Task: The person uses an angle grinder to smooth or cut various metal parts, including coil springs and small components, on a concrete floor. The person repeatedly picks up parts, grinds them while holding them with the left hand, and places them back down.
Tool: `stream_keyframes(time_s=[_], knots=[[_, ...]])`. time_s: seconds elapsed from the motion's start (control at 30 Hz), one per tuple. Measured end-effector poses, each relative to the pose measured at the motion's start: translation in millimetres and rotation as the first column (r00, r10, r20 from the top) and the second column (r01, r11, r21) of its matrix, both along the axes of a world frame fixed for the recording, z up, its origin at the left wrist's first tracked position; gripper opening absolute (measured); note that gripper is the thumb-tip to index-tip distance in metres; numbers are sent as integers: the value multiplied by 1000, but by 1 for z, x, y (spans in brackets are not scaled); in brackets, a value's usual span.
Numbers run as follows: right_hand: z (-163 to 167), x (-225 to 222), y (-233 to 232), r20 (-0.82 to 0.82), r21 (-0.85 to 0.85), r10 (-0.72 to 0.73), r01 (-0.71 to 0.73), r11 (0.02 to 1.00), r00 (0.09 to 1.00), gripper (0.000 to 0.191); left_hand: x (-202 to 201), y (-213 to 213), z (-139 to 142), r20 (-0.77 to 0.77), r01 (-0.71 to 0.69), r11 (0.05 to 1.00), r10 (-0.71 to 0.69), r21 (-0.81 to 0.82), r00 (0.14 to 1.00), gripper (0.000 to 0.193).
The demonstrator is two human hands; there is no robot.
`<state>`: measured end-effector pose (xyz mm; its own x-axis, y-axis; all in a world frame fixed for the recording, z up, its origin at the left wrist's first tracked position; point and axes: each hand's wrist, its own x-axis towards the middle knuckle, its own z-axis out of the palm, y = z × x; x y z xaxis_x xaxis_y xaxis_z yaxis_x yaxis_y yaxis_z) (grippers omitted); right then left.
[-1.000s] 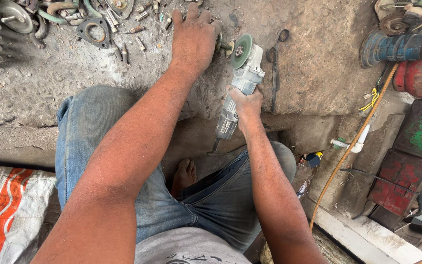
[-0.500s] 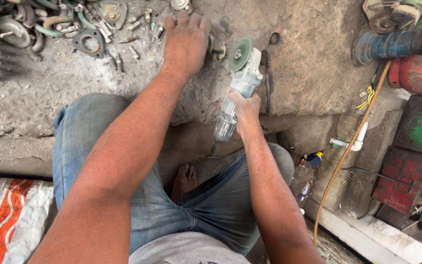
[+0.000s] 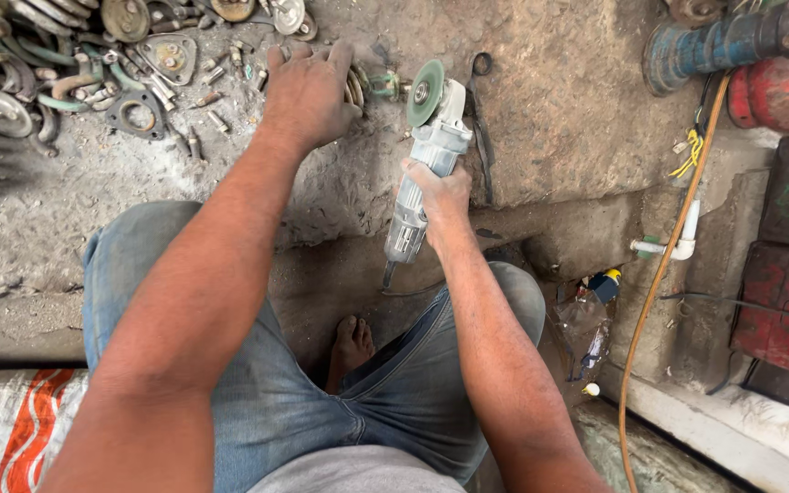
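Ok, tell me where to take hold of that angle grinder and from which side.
Grip the angle grinder around its slim grey barrel, below the bulkier gear head, coming from the cord end nearest the person. The right hand already wraps it there. The green disc sits at the far end, facing the metal part under the left hand, so keep fingers behind the head.

Grinder (image 3: 420, 173) right of metal parts (image 3: 130, 82)

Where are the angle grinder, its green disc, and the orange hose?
angle grinder (image 3: 413, 205), head view, on its grey body.
green disc (image 3: 426, 92), head view, on its face.
orange hose (image 3: 655, 283), head view, mid-length.
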<state>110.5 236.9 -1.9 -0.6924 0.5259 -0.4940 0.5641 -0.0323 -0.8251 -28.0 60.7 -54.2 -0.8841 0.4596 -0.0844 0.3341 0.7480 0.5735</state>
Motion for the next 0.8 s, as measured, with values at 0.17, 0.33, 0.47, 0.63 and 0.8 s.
stream_keyframes(time_s=[0.17, 0.33, 0.47, 0.63, 0.8], knots=[[1, 5, 6, -24, -68, -20, 18, 997, 1000, 36, 5, 6, 1, -204, 53, 998, -44, 40, 978, 53], [1, 4, 3, -54, -75, 1, -5, 997, 999, 29, 9, 15, -8, -227, 68, 998, -63, 14, 972, 66], [-1, 1, -2, -23, -53, 32, -33, 998, 999, 24, 6, 13, -14, -298, 36, 999, -44, -33, 954, 53], [-7, 2, -2, -12, -51, 58, -59, 997, 998, 31, 7, 14, -19, -290, 61, 994, -84, -87, 953, 41], [-9, 3, 2, 94, -21, 88, -86, 996, 992, 39, 4, 19, -21, -339, 15, 992, -58, -127, 939, 46]])
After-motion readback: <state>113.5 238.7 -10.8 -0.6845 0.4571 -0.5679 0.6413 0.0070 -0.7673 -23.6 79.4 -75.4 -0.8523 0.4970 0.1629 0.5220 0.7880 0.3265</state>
